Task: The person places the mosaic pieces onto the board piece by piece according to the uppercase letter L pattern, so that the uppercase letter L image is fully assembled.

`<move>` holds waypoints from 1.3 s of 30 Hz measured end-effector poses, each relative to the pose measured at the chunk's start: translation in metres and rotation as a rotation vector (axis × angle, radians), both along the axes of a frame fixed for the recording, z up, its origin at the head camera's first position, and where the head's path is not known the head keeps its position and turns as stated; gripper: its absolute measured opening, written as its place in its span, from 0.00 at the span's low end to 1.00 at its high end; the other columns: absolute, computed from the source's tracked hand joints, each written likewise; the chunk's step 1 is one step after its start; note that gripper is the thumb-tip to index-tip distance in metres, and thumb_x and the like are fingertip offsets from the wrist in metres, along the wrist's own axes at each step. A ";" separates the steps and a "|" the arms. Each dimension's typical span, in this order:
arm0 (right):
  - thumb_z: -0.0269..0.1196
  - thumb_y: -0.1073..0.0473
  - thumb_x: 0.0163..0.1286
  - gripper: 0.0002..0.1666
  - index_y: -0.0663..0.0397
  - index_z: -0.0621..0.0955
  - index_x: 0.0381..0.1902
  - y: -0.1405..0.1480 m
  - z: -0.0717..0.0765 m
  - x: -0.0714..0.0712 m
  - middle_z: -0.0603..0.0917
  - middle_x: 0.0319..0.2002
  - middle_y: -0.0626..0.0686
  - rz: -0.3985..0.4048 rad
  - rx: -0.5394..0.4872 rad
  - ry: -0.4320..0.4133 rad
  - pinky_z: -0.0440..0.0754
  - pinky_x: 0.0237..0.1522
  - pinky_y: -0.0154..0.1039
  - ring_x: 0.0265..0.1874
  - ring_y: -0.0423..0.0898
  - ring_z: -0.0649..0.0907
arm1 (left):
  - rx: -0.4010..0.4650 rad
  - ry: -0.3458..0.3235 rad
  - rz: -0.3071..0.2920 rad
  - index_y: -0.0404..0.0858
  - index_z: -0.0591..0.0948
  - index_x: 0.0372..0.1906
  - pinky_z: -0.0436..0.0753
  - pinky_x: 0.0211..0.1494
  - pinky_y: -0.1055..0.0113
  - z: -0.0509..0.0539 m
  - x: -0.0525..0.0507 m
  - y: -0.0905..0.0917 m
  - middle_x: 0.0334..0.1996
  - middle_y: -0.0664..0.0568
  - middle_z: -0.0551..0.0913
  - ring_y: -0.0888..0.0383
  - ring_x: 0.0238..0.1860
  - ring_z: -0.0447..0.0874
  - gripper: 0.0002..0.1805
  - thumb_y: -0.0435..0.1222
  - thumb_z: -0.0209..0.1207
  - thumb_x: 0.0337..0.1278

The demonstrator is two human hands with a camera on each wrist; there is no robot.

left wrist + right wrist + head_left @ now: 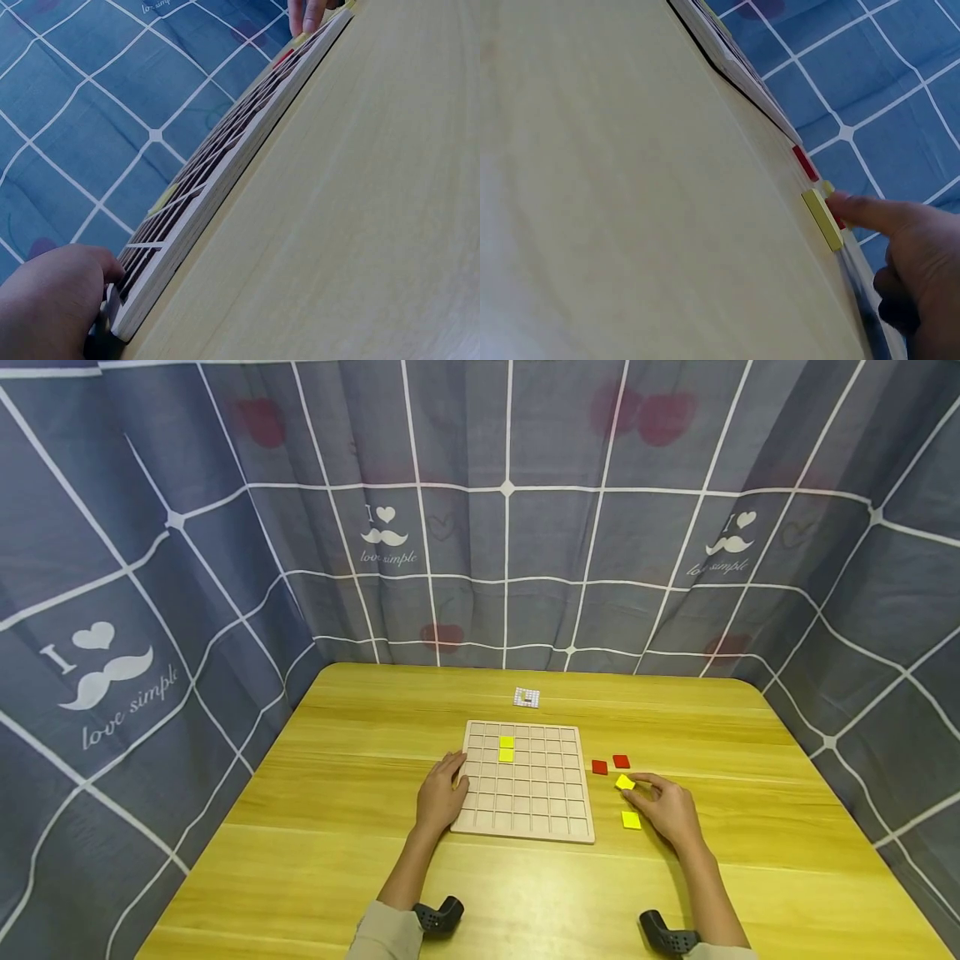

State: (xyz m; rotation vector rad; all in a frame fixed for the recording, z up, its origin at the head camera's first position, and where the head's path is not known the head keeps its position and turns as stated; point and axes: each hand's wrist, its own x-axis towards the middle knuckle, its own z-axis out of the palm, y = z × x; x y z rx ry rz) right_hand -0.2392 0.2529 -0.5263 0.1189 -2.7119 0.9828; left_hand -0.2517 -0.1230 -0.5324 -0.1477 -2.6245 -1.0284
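Note:
A square wooden grid board (525,810) lies on the table, with two yellow tiles (507,748) in adjoining cells of one column. At the board's left edge rests my left hand (441,793), its fingers and thumb touching the rim; the left wrist view shows the thumb by the board's corner. To the right of the board, my right hand (667,810) pinches a yellow tile (624,782) between thumb and fingers, and the tile looks turned at an angle. Nearer to me lies another yellow tile (631,820). Beyond the pinched one are a red tile (599,767) and a second red tile (621,761).
Behind the board lies a small card (527,697) with a printed grid pattern. The wooden table (300,860) ends at the back against a blue-grey checked curtain (465,543), which also hangs at both sides. Black devices (441,917) are strapped at both wrists.

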 end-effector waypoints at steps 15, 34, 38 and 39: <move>0.68 0.54 0.57 0.18 0.50 0.83 0.46 -0.052 0.019 -0.015 0.59 0.11 0.43 0.191 -0.135 0.077 0.56 0.11 0.30 0.10 0.35 0.55 | -0.011 0.004 0.005 0.38 0.76 0.57 0.67 0.62 0.48 -0.001 0.001 0.000 0.59 0.51 0.74 0.47 0.62 0.66 0.21 0.35 0.55 0.56; 0.67 0.54 0.57 0.16 0.47 0.84 0.44 -0.149 0.022 -0.045 0.59 0.10 0.40 0.395 -0.079 0.114 0.54 0.13 0.28 0.11 0.34 0.55 | -0.007 -0.001 0.008 0.37 0.77 0.57 0.67 0.63 0.49 0.001 0.001 0.000 0.58 0.50 0.74 0.48 0.62 0.67 0.21 0.34 0.56 0.56; 0.67 0.53 0.57 0.17 0.48 0.84 0.45 -0.159 0.015 -0.046 0.60 0.09 0.40 0.407 -0.077 0.062 0.54 0.12 0.28 0.10 0.34 0.54 | -0.007 -0.004 0.005 0.37 0.77 0.57 0.66 0.63 0.50 0.001 0.001 0.000 0.58 0.50 0.74 0.48 0.62 0.66 0.21 0.34 0.55 0.56; 0.67 0.53 0.57 0.17 0.49 0.84 0.45 -0.161 0.013 -0.046 0.60 0.09 0.41 0.408 -0.076 0.053 0.54 0.11 0.28 0.09 0.34 0.54 | -0.004 -0.007 0.007 0.38 0.77 0.57 0.66 0.64 0.50 0.001 0.001 0.001 0.59 0.50 0.74 0.49 0.63 0.66 0.21 0.34 0.55 0.56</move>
